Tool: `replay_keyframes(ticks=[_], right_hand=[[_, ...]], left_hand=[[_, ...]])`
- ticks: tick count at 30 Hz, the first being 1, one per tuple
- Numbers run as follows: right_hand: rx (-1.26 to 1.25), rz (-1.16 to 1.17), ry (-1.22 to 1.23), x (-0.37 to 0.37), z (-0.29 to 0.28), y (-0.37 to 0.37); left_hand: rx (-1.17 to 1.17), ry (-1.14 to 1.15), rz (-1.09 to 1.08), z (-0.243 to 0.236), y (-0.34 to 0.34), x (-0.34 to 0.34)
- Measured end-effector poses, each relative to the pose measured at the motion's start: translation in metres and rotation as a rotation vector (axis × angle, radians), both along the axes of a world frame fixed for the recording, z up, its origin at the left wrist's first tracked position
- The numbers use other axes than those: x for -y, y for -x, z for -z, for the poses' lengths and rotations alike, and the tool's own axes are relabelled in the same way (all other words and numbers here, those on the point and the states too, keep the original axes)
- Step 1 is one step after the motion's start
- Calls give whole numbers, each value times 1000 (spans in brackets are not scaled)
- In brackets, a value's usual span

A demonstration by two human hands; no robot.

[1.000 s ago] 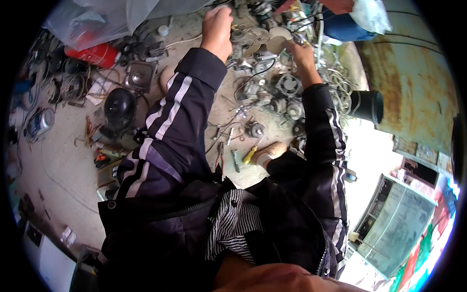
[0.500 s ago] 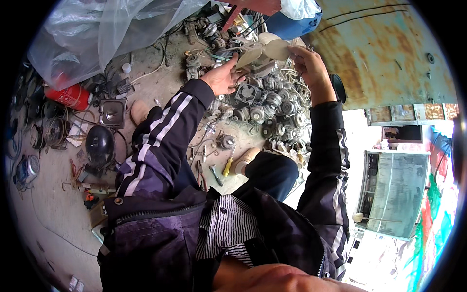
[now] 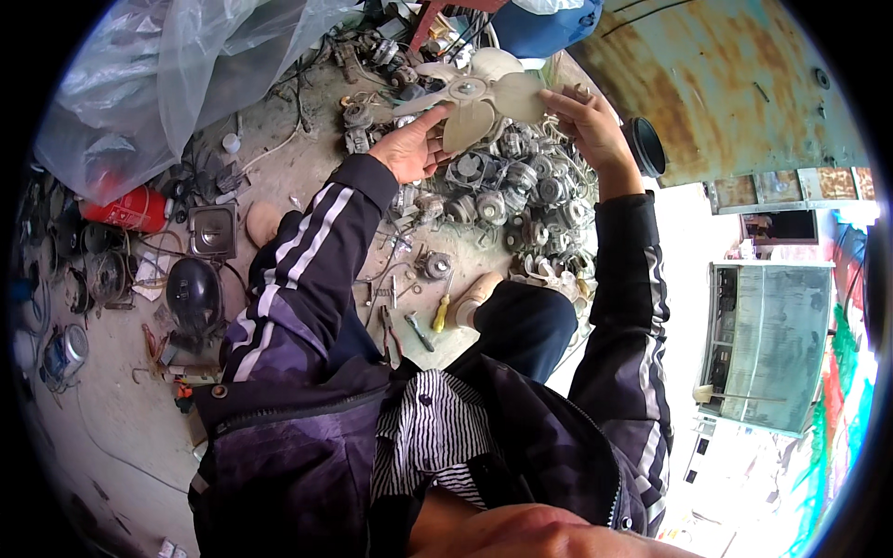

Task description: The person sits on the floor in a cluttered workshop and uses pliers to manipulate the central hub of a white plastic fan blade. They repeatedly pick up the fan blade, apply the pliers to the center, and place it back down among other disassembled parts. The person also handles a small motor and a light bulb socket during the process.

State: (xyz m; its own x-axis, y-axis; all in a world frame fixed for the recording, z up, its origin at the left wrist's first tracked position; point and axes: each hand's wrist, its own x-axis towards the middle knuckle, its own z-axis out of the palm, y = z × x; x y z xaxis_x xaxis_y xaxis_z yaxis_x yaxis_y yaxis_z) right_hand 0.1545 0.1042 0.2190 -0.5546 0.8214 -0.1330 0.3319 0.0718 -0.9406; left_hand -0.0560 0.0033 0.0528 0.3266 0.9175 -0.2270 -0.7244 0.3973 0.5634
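A pale, translucent plastic fan blade (image 3: pixel 468 89) with several petals and a round hub is held up over a heap of dusty motors (image 3: pixel 521 181). At its right edge my right hand (image 3: pixel 588 126) pinches one petal between thumb and fingers. My left hand (image 3: pixel 409 149) is at the near left side, its thumb against the fan blade and its other fingers loosely curled below. A yellow-handled screwdriver (image 3: pixel 440 314), pliers (image 3: pixel 390 335) and another dark-handled tool (image 3: pixel 419 332) lie on the floor by my shoe (image 3: pixel 476 299). A single small motor (image 3: pixel 434 265) sits close by.
Clear plastic sheeting (image 3: pixel 205 84) hangs at the far left, above a red cylinder (image 3: pixel 130 210). A black rounded object (image 3: pixel 195 293) and a metal pan (image 3: pixel 213 231) are on the left floor. Beyond my right hand stand a rusty green metal panel (image 3: pixel 735 93) and a blue container (image 3: pixel 549 35).
The fan blade has tilted, so its hub and petals now face me, and it has shifted left. My left thumb has come against it; my right hand keeps its pinch.
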Motion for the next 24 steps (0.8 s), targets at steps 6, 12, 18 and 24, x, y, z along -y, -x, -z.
replay_keyframes(ticks=[6, 12, 18, 24], right_hand=[[-400, 288, 440, -21, 45, -28], [-760, 653, 1227, -16, 204, -85], [-756, 795, 1049, -16, 236, -84], [-903, 842, 794, -20, 207, -74]], left_hand=[[-23, -13, -138, 4, 4, 0], [78, -107, -206, 29, 13, -9], [-109, -155, -295, 37, 0, -5], [-209, -86, -324, 61, 5, 2]])
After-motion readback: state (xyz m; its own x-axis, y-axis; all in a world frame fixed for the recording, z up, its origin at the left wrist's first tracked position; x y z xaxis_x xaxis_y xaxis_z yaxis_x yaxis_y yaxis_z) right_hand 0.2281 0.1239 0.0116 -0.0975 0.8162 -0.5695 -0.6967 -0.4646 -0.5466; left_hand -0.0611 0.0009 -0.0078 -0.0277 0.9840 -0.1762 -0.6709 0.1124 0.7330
